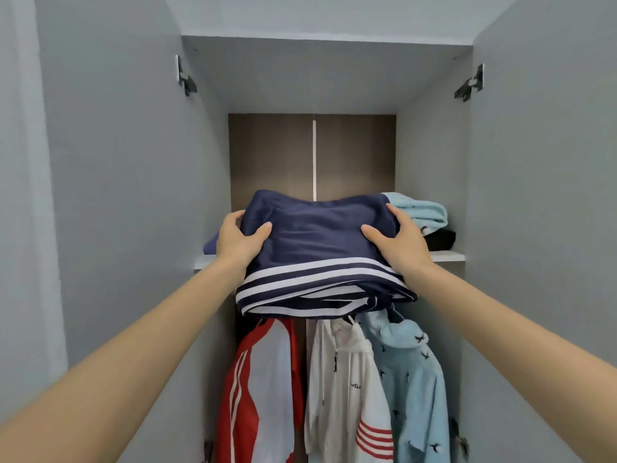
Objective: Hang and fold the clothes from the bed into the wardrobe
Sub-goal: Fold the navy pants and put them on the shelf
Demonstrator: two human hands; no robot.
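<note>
Navy folded garment (pixel 320 242), centre of frame, held by both side edges. Left hand (pixel 238 242) wraps the left edge and right hand (pixel 397 243) the right, thumbs on top, fingers curled round the cloth. Its far part lies over the wardrobe shelf (pixel 447 256); the white-striped near edge overhangs the shelf front. Whether it rests there, cannot tell. Light blue folded item (pixel 420 212) sits just beside it at right, on a black item (pixel 440 238). Tall open space above. Both doors stand wide. Below hang a red-and-white jacket (pixel 260 389), a white hoodie (pixel 344 379) and a light blue hoodie (pixel 414 379).
</note>
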